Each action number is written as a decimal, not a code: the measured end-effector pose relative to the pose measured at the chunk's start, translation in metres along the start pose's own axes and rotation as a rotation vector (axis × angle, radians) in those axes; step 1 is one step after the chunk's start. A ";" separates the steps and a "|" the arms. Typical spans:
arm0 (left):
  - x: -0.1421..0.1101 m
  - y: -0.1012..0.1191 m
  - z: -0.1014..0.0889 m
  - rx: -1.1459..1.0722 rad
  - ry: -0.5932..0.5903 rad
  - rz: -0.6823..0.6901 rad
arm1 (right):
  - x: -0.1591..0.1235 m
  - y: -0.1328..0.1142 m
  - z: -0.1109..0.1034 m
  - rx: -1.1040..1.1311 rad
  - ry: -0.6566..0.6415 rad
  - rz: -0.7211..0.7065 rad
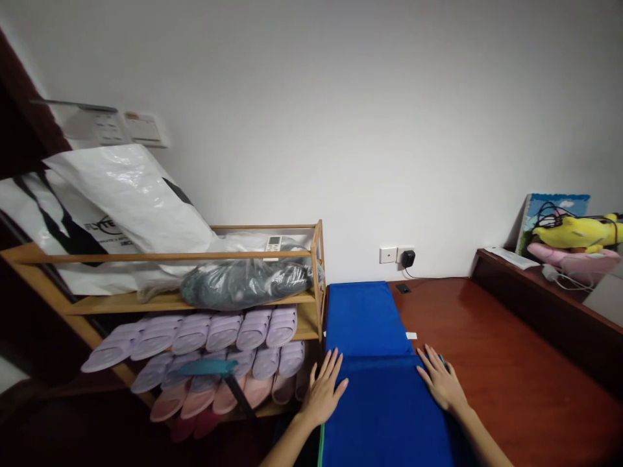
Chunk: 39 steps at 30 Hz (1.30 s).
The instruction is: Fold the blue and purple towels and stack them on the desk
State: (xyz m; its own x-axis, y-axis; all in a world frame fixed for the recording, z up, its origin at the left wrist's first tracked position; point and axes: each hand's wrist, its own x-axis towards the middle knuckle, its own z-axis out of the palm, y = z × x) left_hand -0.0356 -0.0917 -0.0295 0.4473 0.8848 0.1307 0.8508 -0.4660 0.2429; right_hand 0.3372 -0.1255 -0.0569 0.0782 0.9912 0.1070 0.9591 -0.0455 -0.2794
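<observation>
A blue fabric piece [384, 415] with a crosswise fold or seam lies lengthwise over the red-brown wooden desk [496, 363], its far section [363, 318] reaching almost to the wall. Along its left edge rests my left hand [324, 389], fingers spread and pointing away from me. My right hand [442, 383] lies on the right edge near the crease, fingers also stretched out. Neither hand grips anything. A small white tag [411, 336] sticks out from the right side of the cloth. Green edging shows at its lower left.
Left of the desk stands a wooden rack [195, 257] with lilac slippers [224, 331], pink slippers [224, 397], a white bag [126, 194] and a plastic-wrapped dark bundle [243, 282]. A black plug [407, 259] sits in the wall socket. Right, a raised ledge [535, 285] bears a yellow plush [574, 232].
</observation>
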 end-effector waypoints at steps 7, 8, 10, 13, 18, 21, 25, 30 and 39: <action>-0.003 -0.008 -0.005 -0.061 0.101 -0.026 | 0.003 0.021 -0.002 0.184 -0.007 0.153; -0.001 -0.009 -0.007 -0.081 0.143 -0.062 | 0.004 0.025 -0.004 0.184 0.006 0.178; 0.006 -0.012 -0.010 -0.115 0.182 -0.110 | 0.007 0.030 -0.008 0.182 0.025 0.222; 0.021 -0.015 -0.014 -0.154 0.151 -0.095 | 0.016 0.032 -0.016 0.221 0.044 0.308; 0.038 -0.021 -0.015 -0.260 0.068 -0.096 | 0.025 0.030 -0.032 0.479 0.011 0.302; 0.041 -0.027 -0.019 -0.372 0.058 -0.124 | 0.017 0.030 -0.044 0.711 -0.032 0.240; 0.042 -0.042 -0.032 -0.613 0.037 -0.102 | 0.005 0.028 -0.060 0.990 -0.090 0.211; 0.042 -0.059 -0.038 -0.939 0.015 -0.160 | 0.024 0.011 -0.063 1.203 -0.084 0.205; 0.049 -0.061 -0.002 -1.153 0.181 -0.350 | 0.077 -0.019 -0.005 1.143 0.048 0.180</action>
State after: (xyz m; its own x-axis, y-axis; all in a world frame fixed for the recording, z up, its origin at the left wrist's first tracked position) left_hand -0.0660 -0.0201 -0.0362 0.1198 0.9928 -0.0036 0.1329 -0.0125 0.9911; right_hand 0.3267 -0.0485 -0.0391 0.2221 0.9750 0.0070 0.1295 -0.0224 -0.9913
